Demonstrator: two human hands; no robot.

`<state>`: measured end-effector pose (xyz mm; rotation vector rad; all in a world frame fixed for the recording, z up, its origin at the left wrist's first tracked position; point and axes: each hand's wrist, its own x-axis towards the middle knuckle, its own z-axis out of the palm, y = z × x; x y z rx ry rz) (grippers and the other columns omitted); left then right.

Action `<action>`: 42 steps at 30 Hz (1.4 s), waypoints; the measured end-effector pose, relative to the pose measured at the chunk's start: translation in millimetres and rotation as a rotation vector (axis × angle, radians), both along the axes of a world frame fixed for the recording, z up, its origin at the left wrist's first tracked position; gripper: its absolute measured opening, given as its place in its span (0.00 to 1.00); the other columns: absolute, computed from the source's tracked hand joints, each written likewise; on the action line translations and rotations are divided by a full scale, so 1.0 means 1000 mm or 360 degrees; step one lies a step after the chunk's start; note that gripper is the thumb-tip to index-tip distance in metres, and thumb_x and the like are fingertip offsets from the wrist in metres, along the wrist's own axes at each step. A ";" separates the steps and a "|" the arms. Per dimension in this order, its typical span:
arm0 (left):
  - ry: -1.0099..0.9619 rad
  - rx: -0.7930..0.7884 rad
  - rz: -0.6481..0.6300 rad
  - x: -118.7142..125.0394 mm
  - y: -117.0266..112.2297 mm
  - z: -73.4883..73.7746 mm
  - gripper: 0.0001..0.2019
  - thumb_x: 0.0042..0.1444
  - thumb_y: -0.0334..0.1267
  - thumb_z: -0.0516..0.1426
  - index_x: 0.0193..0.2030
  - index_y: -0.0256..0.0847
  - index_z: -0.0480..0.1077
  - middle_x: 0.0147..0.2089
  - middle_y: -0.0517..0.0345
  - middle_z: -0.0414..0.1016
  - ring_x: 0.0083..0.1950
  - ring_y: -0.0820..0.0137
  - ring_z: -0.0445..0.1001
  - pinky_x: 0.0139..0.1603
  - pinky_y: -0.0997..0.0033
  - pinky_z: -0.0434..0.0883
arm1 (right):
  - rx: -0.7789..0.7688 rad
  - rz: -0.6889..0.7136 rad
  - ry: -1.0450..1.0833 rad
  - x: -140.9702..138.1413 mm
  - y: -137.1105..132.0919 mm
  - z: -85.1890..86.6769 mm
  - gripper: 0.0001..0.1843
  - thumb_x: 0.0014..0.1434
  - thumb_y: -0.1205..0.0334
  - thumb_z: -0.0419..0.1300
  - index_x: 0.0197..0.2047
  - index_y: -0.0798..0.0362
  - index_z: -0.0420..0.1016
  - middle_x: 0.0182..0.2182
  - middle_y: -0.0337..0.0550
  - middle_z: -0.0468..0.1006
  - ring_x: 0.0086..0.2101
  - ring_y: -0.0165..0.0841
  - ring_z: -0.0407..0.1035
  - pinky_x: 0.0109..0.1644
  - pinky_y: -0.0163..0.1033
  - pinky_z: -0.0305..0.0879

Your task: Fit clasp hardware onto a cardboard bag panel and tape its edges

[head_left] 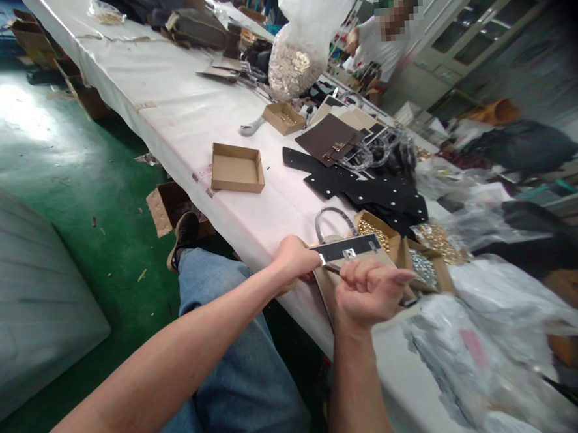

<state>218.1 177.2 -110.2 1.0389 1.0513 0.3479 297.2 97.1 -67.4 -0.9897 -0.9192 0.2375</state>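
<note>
A beige handbag (364, 256) with a black strip along its top lies at the table's near edge. Its strip carries a small silver metal fitting (349, 254), and a grey wrapped loop handle (335, 215) rises behind it. My left hand (295, 258) is closed on the bag's left end, by a shiny metal bit. Just right of it, my right hand (369, 291) makes a fist in front of the bag. A thin dark tool (331, 269) sticks out of that fist toward my left hand; most of it is hidden, so its kind is unclear.
Open boxes of gold (372, 232) and silver (422, 267) hardware stand beyond the bag. Black panels (380, 194), a brown flap (328, 139) and a shallow cardboard box (237, 169) lie on the white table (165, 119). Plastic bags (468, 349) crowd the right. Another person (381, 44) works behind.
</note>
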 end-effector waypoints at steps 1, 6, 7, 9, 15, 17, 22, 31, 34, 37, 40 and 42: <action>0.0001 0.0004 -0.0001 0.000 0.000 -0.001 0.03 0.47 0.28 0.67 0.31 0.34 0.81 0.24 0.48 0.81 0.29 0.54 0.87 0.27 0.69 0.81 | -0.0002 -0.0017 -0.0002 -0.001 0.001 -0.001 0.43 0.77 0.32 0.59 0.22 0.50 0.45 0.17 0.31 0.44 0.18 0.26 0.43 0.23 0.38 0.47; 0.0006 0.0044 0.0028 0.000 -0.003 -0.002 0.03 0.47 0.29 0.67 0.30 0.35 0.80 0.24 0.49 0.80 0.31 0.55 0.87 0.27 0.71 0.79 | 0.0015 -0.0094 0.0015 -0.009 0.005 0.001 0.44 0.75 0.33 0.63 0.21 0.50 0.47 0.17 0.31 0.46 0.18 0.26 0.44 0.24 0.38 0.46; 0.0001 0.0051 0.0030 0.000 -0.003 -0.002 0.03 0.47 0.29 0.67 0.30 0.35 0.80 0.24 0.49 0.80 0.31 0.56 0.87 0.27 0.72 0.79 | 0.0019 -0.0104 0.0015 -0.010 0.006 0.001 0.44 0.74 0.33 0.64 0.21 0.50 0.47 0.17 0.31 0.46 0.18 0.26 0.44 0.24 0.38 0.46; -0.0009 0.0046 0.0034 0.001 -0.003 -0.004 0.04 0.47 0.28 0.67 0.32 0.34 0.80 0.25 0.49 0.80 0.31 0.57 0.87 0.28 0.72 0.79 | 0.0010 -0.0126 0.0003 -0.012 0.008 0.001 0.44 0.75 0.33 0.63 0.21 0.50 0.47 0.17 0.32 0.46 0.18 0.26 0.45 0.23 0.38 0.46; -0.0030 0.0014 -0.0008 0.003 0.001 -0.011 0.05 0.45 0.27 0.67 0.32 0.35 0.80 0.25 0.50 0.80 0.28 0.57 0.85 0.29 0.68 0.80 | -0.0041 -0.0109 0.0007 -0.010 0.013 -0.002 0.43 0.78 0.33 0.58 0.22 0.50 0.45 0.17 0.32 0.46 0.18 0.26 0.43 0.22 0.38 0.45; -0.0054 0.0025 -0.0014 0.001 0.002 -0.011 0.05 0.45 0.26 0.66 0.30 0.35 0.79 0.24 0.53 0.78 0.28 0.59 0.84 0.29 0.69 0.79 | -0.0030 -0.0088 0.0013 -0.009 0.015 -0.002 0.42 0.79 0.35 0.57 0.22 0.50 0.45 0.17 0.32 0.46 0.18 0.26 0.43 0.22 0.38 0.45; -0.0196 -0.0010 -0.0002 -0.012 -0.001 -0.002 0.07 0.49 0.23 0.66 0.26 0.37 0.75 0.21 0.60 0.72 0.24 0.69 0.77 0.27 0.75 0.75 | -0.0182 -0.0101 -0.0020 -0.014 0.023 0.004 0.41 0.78 0.35 0.59 0.23 0.48 0.46 0.18 0.30 0.47 0.17 0.25 0.45 0.20 0.37 0.47; -0.0263 -0.0080 -0.0030 -0.017 0.000 0.000 0.08 0.56 0.24 0.67 0.28 0.36 0.78 0.22 0.59 0.74 0.23 0.69 0.77 0.27 0.74 0.76 | -0.0460 -0.0239 -0.0054 -0.016 0.047 0.012 0.39 0.74 0.34 0.65 0.20 0.46 0.57 0.16 0.31 0.57 0.16 0.25 0.56 0.18 0.35 0.56; -0.0226 -0.0089 -0.0012 -0.018 0.001 0.000 0.05 0.54 0.26 0.69 0.30 0.35 0.80 0.22 0.58 0.75 0.24 0.67 0.79 0.28 0.72 0.78 | -0.0653 -0.0142 0.0077 -0.003 0.062 0.019 0.40 0.68 0.29 0.69 0.22 0.46 0.56 0.15 0.29 0.56 0.15 0.24 0.53 0.15 0.34 0.52; -0.0197 -0.0066 -0.0019 -0.019 0.001 0.003 0.03 0.51 0.27 0.70 0.33 0.33 0.81 0.23 0.55 0.77 0.24 0.64 0.81 0.27 0.71 0.79 | -0.0977 0.0068 0.0190 0.017 0.083 0.032 0.41 0.59 0.27 0.75 0.25 0.44 0.54 0.16 0.25 0.54 0.14 0.22 0.48 0.12 0.32 0.47; -0.0141 -0.0042 -0.0022 -0.017 0.001 0.003 0.03 0.48 0.27 0.69 0.31 0.32 0.81 0.24 0.50 0.79 0.25 0.60 0.83 0.25 0.69 0.79 | -0.1178 0.0214 0.0182 0.031 0.106 0.043 0.42 0.59 0.26 0.76 0.26 0.44 0.52 0.16 0.23 0.52 0.14 0.22 0.45 0.11 0.31 0.46; -0.0143 -0.0037 -0.0002 -0.015 0.001 0.000 0.03 0.48 0.27 0.68 0.30 0.33 0.80 0.24 0.49 0.80 0.26 0.58 0.84 0.26 0.69 0.80 | -0.1262 0.0237 0.0186 0.033 0.120 0.045 0.42 0.60 0.24 0.74 0.26 0.43 0.52 0.16 0.23 0.51 0.14 0.22 0.44 0.10 0.31 0.44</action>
